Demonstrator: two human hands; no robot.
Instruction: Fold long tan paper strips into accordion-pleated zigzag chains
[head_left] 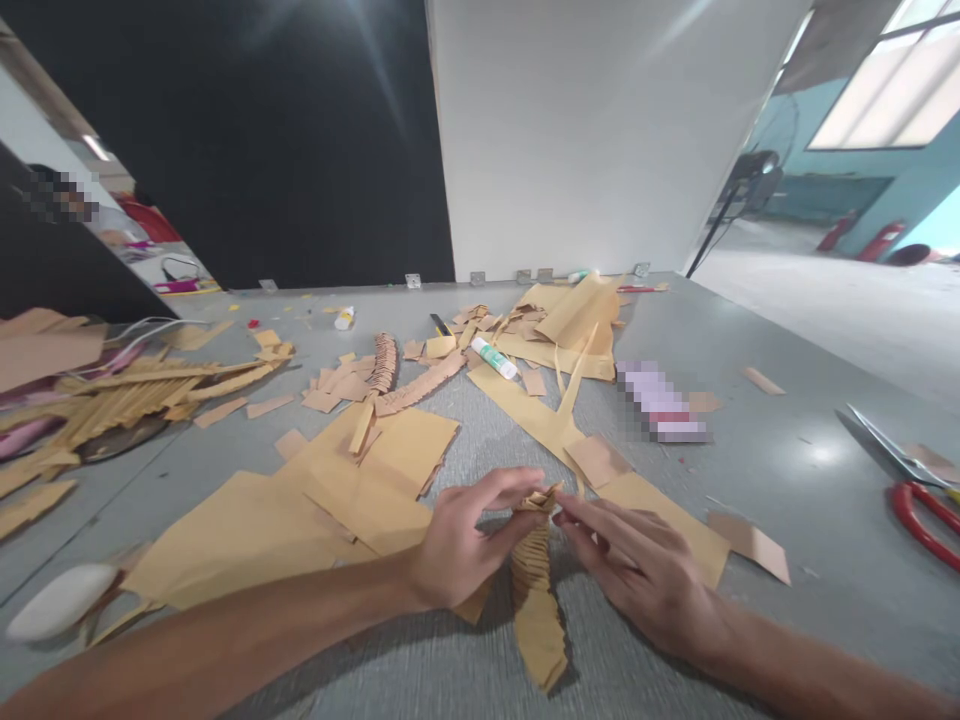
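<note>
Between my hands is a folded strip of brown paper [534,580], pleated in close layers, its wide pointed end hanging toward me over the grey table. My left hand [472,535] pinches the top of the strip between thumb and fingers. From the other side my right hand [637,560] closes its thumb and fingertips on the strip's upper edge. The fingers partly hide the top folds. Just beyond lie a finished-looking pleated paper piece [384,362] and a second curved pleated piece [424,385].
Brown paper sheets [247,530] cover the left middle of the table [750,400]. A glue stick [493,358] lies ahead, with small paper pieces around it. Red-handled scissors [922,510] are at far right. A white computer mouse [64,600] sits at left. Upright panels [585,140] stand behind.
</note>
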